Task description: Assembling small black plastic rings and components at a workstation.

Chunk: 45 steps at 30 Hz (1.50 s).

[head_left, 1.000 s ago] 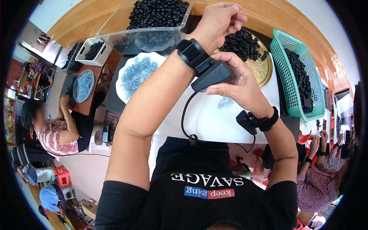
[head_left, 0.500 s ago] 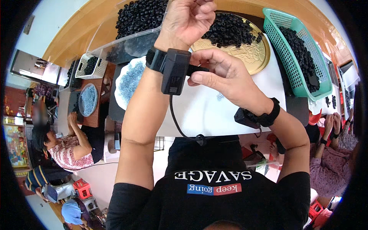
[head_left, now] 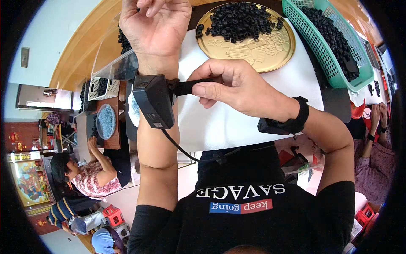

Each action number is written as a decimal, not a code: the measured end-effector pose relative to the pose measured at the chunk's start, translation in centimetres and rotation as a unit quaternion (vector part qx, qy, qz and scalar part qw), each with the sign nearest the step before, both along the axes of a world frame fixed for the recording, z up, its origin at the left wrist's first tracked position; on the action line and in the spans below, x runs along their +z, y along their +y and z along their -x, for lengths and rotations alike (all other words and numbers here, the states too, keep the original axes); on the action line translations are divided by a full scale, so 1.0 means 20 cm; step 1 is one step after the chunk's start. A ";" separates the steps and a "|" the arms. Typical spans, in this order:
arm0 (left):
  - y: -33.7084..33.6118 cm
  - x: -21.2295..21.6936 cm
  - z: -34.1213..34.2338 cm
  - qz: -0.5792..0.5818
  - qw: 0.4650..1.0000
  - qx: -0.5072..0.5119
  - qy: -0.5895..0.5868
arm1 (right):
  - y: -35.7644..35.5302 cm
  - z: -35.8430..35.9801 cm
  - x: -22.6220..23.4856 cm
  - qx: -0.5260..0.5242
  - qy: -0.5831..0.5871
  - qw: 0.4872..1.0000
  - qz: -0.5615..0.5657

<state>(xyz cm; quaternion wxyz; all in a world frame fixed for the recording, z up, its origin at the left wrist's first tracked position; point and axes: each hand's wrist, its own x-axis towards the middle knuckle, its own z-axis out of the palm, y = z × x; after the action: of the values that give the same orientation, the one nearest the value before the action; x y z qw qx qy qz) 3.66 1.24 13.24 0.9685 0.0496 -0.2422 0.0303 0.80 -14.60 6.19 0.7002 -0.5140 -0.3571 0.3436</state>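
Pinching the black strap (head_left: pixel 184 87) beside the left wrist's black unit (head_left: pixel 154 101), we clamp it in our right hand (head_left: pixel 241 86). Our left hand (head_left: pixel 158 31) faces palm-up — we cannot tell its closure. Beyond the right hand lies a gold tray (head_left: pixel 253 58).

White sheet (head_left: pixel 220 127) free by R hand (head_left: pixel 239 86), green bskt (head_left: pixel 315 44) obstr. to R
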 end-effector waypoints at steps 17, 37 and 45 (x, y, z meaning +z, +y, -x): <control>-0.11 0.11 0.09 0.074 0.977 0.055 -0.192 | 0.01 -0.03 0.01 0.053 0.021 0.995 -0.082; 0.00 0.14 0.08 -0.172 0.951 -0.061 -0.250 | 0.06 -0.02 0.03 0.082 0.067 0.991 -0.076; -0.08 0.11 0.14 -0.326 0.908 -0.088 -0.247 | 0.05 0.01 0.07 0.065 0.128 0.989 -0.034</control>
<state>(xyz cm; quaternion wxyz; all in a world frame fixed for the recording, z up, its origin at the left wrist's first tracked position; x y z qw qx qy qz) 0.77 -0.33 15.49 0.8065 0.3320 -0.4732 -0.1242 0.59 -13.50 7.54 0.7333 -0.4176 -0.3082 0.4392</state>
